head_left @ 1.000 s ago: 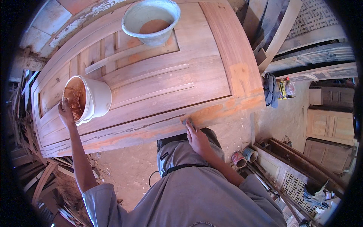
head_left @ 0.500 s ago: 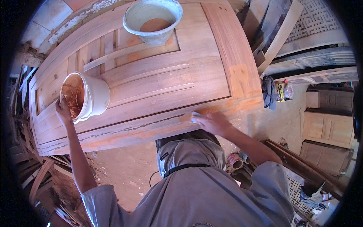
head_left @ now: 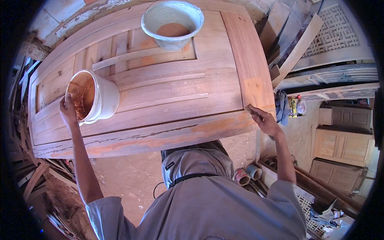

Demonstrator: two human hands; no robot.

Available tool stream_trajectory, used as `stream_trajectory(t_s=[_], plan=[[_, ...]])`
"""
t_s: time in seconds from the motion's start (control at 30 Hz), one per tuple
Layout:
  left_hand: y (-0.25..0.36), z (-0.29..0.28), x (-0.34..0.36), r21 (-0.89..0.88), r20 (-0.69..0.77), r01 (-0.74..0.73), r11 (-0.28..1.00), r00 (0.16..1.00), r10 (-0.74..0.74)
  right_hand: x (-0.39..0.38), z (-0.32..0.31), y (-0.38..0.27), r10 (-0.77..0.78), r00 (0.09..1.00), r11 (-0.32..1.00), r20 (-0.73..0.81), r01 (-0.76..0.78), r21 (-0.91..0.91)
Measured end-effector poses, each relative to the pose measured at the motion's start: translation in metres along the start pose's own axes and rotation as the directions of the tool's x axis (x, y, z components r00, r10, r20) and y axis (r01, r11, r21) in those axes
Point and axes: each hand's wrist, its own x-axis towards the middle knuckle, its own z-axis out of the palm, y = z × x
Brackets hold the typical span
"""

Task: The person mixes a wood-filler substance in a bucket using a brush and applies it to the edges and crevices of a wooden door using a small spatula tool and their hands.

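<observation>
My left hand (head_left: 69, 112) is closed on the rim of a white plastic bucket (head_left: 107, 98), whose inside is smeared with orange-brown paste. The bucket stands on a large wooden door panel (head_left: 164, 86) laid flat in front of me. Over the panel's near right corner, my right hand (head_left: 264, 121) pinches a small flat piece whose kind is too small to tell. Its edge touches the wood by the corner of the dark groove. Orange filler patches (head_left: 216, 125) streak the near rail, and another lies on the right rail.
A grey-blue basin (head_left: 173, 40) with brown powder stands on the panel's far side. Two loose wood strips (head_left: 164, 103) lie across the middle. Scrap boards (head_left: 298, 52) lean at the right, where a dark cloth (head_left: 281, 107) hangs. Paint tins (head_left: 242, 177) sit on the floor below.
My right hand has moved right along the near rail to the panel's corner. My left hand stays on the bucket rim. The view has shifted slightly.
</observation>
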Motion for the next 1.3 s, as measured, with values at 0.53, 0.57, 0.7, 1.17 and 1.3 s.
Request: stream_trajectory(t_s=[0.53, 0.57, 0.7, 1.17, 1.3], plan=[[-0.017, -0.012, 0.000, -0.040, 0.017, 0.018, 0.999, 1.000, -0.017, -0.031, 0.234, -0.095, 0.080, 0.972, 0.994, -0.223, -0.061, 0.093], [-0.005, -0.008, -0.004, -0.045, 0.021, 0.015, 0.999, 1.000, -0.014, -0.028, 0.239, -0.103, 0.150, 0.962, 0.989, -0.226, -0.144, 0.040], [0.012, -0.004, -0.014, -0.062, 0.009, 0.005, 0.998, 1.000, -0.005, -0.011, 0.247, -0.132, 0.352, 0.913, 0.915, -0.204, -0.382, -0.132], [0.036, -0.007, -0.021, -0.040, -0.023, 0.036, 0.999, 0.999, -0.037, -0.006, 0.300, -0.135, 0.275, 0.893, 0.923, -0.356, -0.349, -0.161], [0.021, -0.004, -0.019, -0.006, -0.065, -0.015, 1.000, 0.998, 0.015, -0.019, 0.291, -0.139, 0.293, 0.934, 0.931, -0.205, -0.327, -0.160]])
